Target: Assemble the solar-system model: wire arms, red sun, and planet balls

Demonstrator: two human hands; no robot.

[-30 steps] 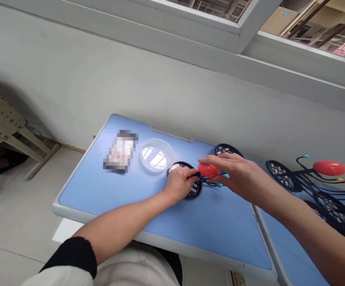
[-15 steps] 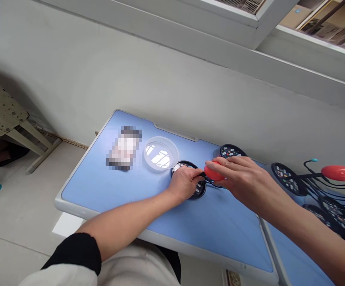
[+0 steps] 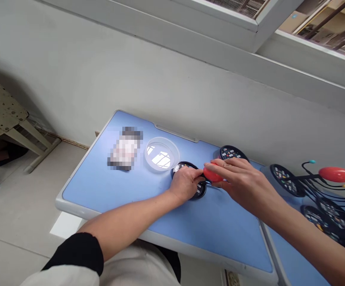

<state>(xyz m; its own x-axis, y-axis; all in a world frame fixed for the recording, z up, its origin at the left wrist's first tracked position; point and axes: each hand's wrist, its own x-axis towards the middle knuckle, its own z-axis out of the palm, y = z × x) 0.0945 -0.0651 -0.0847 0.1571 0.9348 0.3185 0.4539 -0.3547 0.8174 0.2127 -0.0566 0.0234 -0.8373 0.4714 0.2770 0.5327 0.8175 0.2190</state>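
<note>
My right hand (image 3: 239,174) is wrapped round a glossy red ball (image 3: 211,173). Pinched at the ball's left side, close to thin black arms, are the fingers of my left hand (image 3: 185,182); the fingertips seem closed on a black stem, partly hidden. Beneath the left hand lies a round black base (image 3: 201,192) with small coloured and white pictures on its face, mostly covered. A clear round plastic dish (image 3: 162,155) rests just to the left of this base. Behind my right hand stands another round base (image 3: 232,151) with a similar printed face.
At the right, a model with a red ball (image 3: 336,174) on a black stem and curved arms with coloured beads stands among more printed bases (image 3: 288,179). A blurred-out rectangular item (image 3: 125,149) lies left on the blue table (image 3: 101,190). A wall and window frame rise behind.
My right hand and the red ball have shifted very slightly left, towards my left hand. My left hand keeps its pinch beside the ball. The view has moved a little.
</note>
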